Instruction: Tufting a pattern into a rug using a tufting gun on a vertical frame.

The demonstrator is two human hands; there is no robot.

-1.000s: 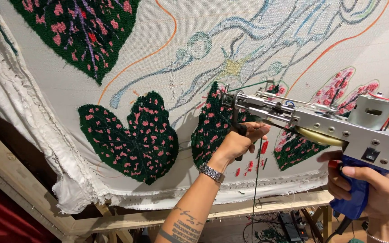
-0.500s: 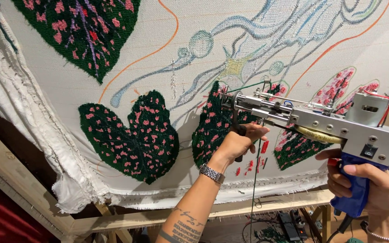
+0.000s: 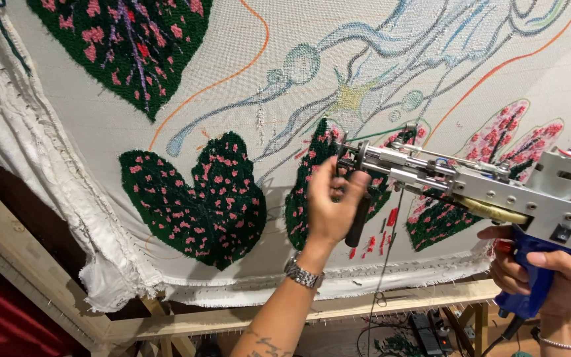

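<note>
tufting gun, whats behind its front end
Behind the silver tufting gun is stretched white cloth with a half-filled dark green, pink-spotted leaf. The left hand and gun cover the leaf's middle, so the needle's contact point is hidden.

One tufting gun (image 3: 490, 192) — two hands, four tufted leaves — one cloth (image 3: 232, 99).

Pale woven backing cloth (image 3: 246, 86) stretched over a slanted frame of light wooden beams (image 3: 47, 284), frayed loose edges hanging along the left side and bottom. Tufted directly into the cloth: a dark green heart-shaped yarn leaf with pink flecks (image 3: 196, 198) near the middle, a larger green leaf with pink and purple veins (image 3: 127, 46) at the top left. Drawn on the bare weave between them, thin orange curves (image 3: 232, 73) and pale blue outlines (image 3: 378, 46).
</note>
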